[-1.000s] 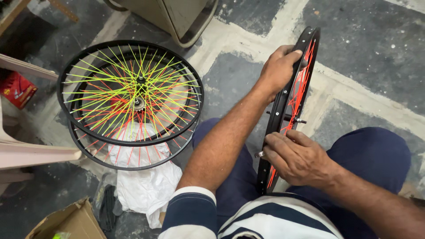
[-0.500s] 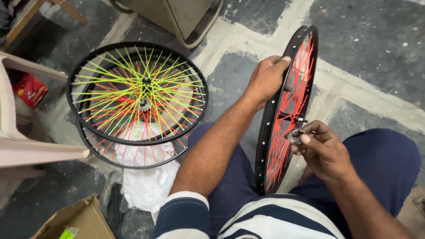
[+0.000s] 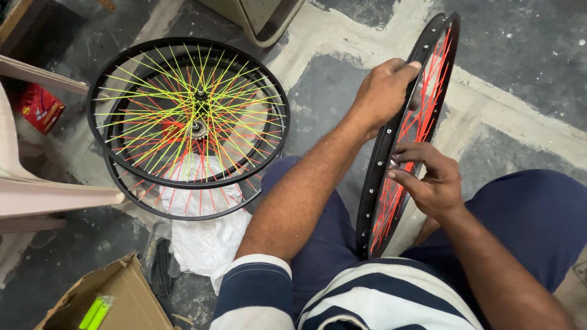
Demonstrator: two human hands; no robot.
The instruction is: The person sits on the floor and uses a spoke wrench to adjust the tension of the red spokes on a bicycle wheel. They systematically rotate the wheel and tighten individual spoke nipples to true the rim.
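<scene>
Between our knees, seen from the head camera, stands a black bicycle rim with red spokes point(image 3: 408, 143), upright on its edge and leaning slightly away from us, its lower end resting down between our dark blue trousers point(image 3: 520, 214). Our left hand point(image 3: 384, 91) reaches across and its grip is clamped over the upper part of the rim, fingers curled round the black edge. Our right hand point(image 3: 431, 180) sits lower, at the middle of the wheel; its fingertips point(image 3: 400, 164) are pinched together at the inner side of the rim among the red spokes, though we cannot tell what small part they hold, since the fingers hide it.

Off to our left on the concrete floor point(image 3: 526, 55) lie two more wheels stacked one on the other. The upper one, a black rim with yellow-green spokes point(image 3: 186, 110), lies flat, its hub near the centre. Beneath it, shifted a little toward us, a second black rim with red spokes point(image 3: 183, 205) shows along its lower arc. A white cloth point(image 3: 205, 241) lies under and in front of this stack. Near the lower left corner sits an open cardboard box point(image 3: 119, 293) with a yellow-green packet point(image 3: 95, 311) in it. A pale plastic chair point(image 3: 36, 189) stands at the left edge, and a red packet point(image 3: 40, 109) lies behind it.
</scene>
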